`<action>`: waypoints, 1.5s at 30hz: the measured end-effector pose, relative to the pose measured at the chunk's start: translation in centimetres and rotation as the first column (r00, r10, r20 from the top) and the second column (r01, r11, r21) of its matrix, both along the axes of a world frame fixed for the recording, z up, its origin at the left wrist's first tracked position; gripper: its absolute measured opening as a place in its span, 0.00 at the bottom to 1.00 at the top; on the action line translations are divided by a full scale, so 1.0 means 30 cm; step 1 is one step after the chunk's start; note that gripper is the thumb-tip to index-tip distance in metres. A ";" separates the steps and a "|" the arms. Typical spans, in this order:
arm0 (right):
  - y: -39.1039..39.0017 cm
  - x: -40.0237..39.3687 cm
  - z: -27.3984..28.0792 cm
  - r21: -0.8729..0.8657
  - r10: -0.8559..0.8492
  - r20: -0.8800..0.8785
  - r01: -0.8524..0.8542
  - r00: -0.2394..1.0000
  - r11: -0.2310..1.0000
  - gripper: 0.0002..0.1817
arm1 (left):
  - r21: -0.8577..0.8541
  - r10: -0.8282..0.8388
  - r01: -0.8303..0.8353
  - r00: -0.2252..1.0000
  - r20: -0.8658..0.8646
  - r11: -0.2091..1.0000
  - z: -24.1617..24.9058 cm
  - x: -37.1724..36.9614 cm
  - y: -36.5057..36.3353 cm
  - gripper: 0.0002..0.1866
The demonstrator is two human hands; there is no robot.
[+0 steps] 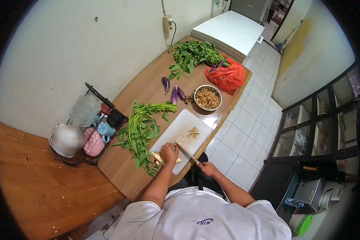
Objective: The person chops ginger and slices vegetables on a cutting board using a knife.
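Observation:
My right hand (206, 168) is closed around the handle of a knife (187, 152), its blade reaching over the white cutting board (180, 125). Close to the blade's tip, my left hand (169, 152) presses down on the board with its fingers curled; whatever it pins there is too small and covered to name. Long pale yellow pieces (157, 157) lie beside and partly under that hand. Farther up the board sits a small heap of chopped pale bits (193, 133).
Leafy green stems (142, 130) lie left of the board. Beyond it are purple eggplants (174, 94), a metal bowl of brown chopped food (208, 98), a red plastic bag (228, 76) and more greens (194, 56). A dish rack (102, 124) stands at the left wall.

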State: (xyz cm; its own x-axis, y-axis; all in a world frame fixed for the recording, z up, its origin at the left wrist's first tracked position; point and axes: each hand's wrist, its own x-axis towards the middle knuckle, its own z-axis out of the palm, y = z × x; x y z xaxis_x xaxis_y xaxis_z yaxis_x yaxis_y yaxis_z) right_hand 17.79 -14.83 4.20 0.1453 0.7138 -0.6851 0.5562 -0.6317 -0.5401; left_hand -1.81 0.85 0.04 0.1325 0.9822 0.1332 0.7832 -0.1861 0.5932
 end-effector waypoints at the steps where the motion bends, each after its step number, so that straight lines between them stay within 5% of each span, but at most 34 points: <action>1: -0.004 -0.005 0.002 0.008 -0.016 -0.019 0.016 1.000 1.000 0.43 | -0.029 0.020 -0.020 1.000 0.005 0.999 0.002 0.003 0.000 0.04; 14: 0.019 -0.025 0.032 -0.041 -0.026 -0.052 0.024 0.998 0.999 0.42 | -0.112 0.095 -0.095 0.995 -0.002 0.989 0.002 0.006 0.021 0.05; 16: 0.031 -0.023 0.043 0.000 0.071 0.146 -0.072 0.987 0.997 0.42 | -0.138 0.097 -0.096 0.995 0.004 0.986 0.013 0.014 0.025 0.05; 21: 0.022 -0.008 0.063 0.067 -0.015 0.148 0.005 0.989 0.998 0.42 | -0.153 0.066 -0.066 0.998 -0.006 0.986 0.011 -0.001 0.026 0.06; 28: -0.037 -0.006 0.040 0.020 0.009 0.017 -0.009 1.000 1.000 0.42 | -0.099 -0.165 0.185 0.969 0.184 0.978 -0.030 -0.108 0.011 0.27; 30: -0.034 -0.026 0.025 0.001 0.059 0.021 -0.059 0.998 0.998 0.42 | -0.219 -0.047 0.164 0.886 0.461 0.962 -0.036 -0.121 0.012 0.31; 35: 0.011 -0.031 -0.003 -0.008 0.093 0.051 -0.093 0.994 0.996 0.43 | -0.114 -0.075 0.134 0.905 0.419 0.984 0.022 -0.144 0.027 0.33; 37: 0.018 -0.024 0.005 0.079 -0.070 0.153 0.059 0.986 0.995 0.41 | -0.097 -0.079 0.131 0.904 0.420 0.987 0.019 -0.153 0.020 0.32; 40: 0.008 0.002 0.068 0.071 -0.065 0.234 0.049 0.970 0.996 0.39 | -0.038 -0.113 0.138 0.917 0.383 0.990 0.018 -0.120 0.032 0.31; 42: -0.021 0.000 0.102 0.084 -0.060 0.296 0.036 0.953 0.996 0.37 | -0.171 0.066 -0.007 0.938 0.340 0.985 0.025 -0.057 0.033 0.35; 43: -0.036 -0.008 0.126 0.134 -0.059 0.337 0.014 0.940 0.991 0.36 | -0.320 0.121 -0.047 0.969 0.216 0.946 0.029 -0.020 0.050 0.46; 45: -0.069 -0.021 0.126 0.225 -0.073 0.410 -0.023 0.909 0.974 0.33 | -0.354 0.078 -0.021 0.986 0.147 0.935 0.057 0.061 0.062 0.51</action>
